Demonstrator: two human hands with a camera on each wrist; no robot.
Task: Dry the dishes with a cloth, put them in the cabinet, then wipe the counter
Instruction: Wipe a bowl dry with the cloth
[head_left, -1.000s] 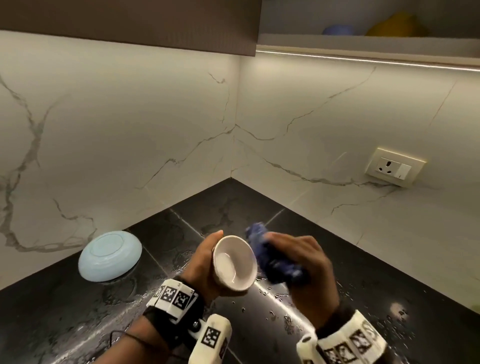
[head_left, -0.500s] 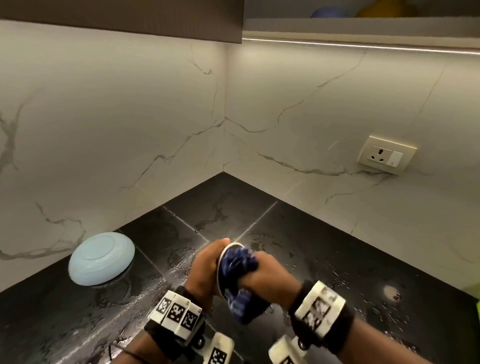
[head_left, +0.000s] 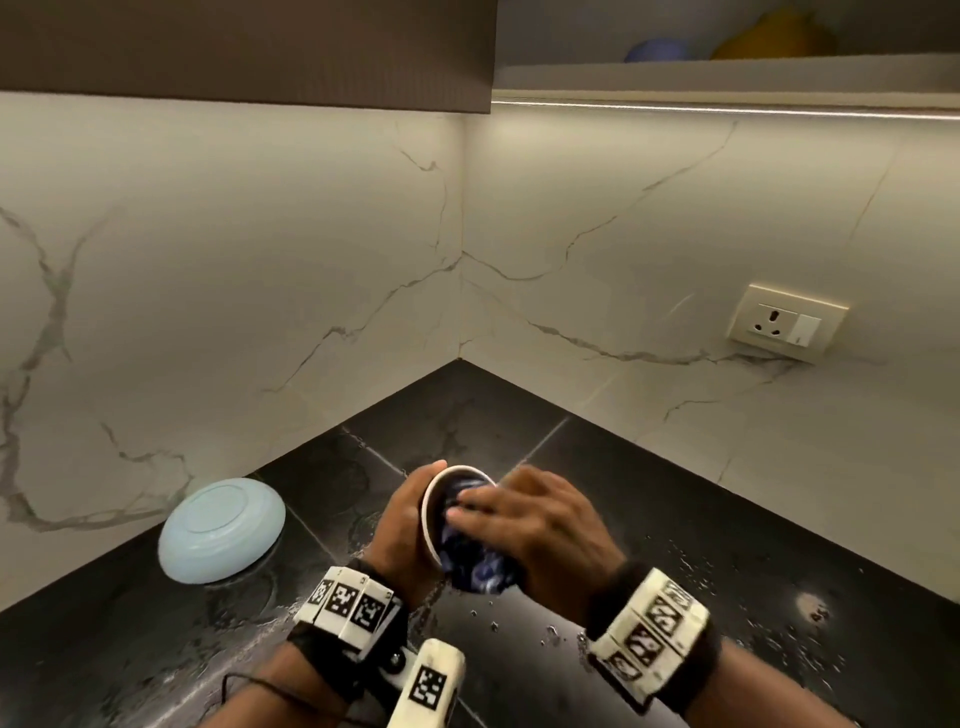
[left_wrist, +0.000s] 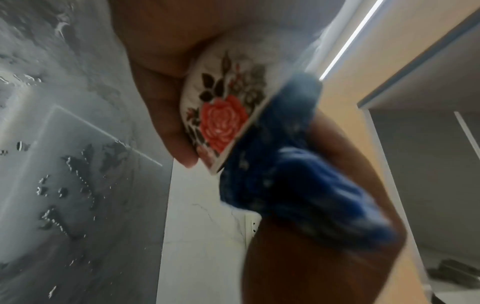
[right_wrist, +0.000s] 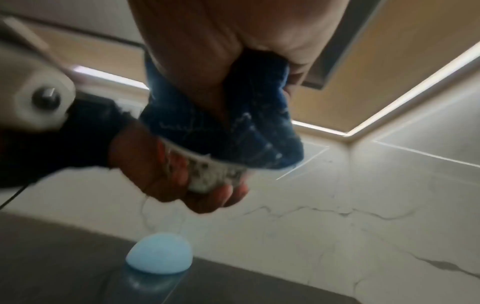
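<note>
Head view, lower centre: left hand grasping small white bowl above wet black counter, right hand clenched on blue cloth stuffed inside; pale blue bowl upturned, lower left. Left wrist view, centre: rose decal on bowl wall. Right wrist view: possible slip from wet fingers under twisting pressure.

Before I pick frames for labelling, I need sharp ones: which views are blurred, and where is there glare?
Head view: mostly sharp; right hand slightly smeared; the light strip glares under the shelf. Left wrist view: blue cloth motion-blurred, the rose cup clearer. Right wrist view: soft throughout; the light-blue bowl is a blurry blob.
</note>
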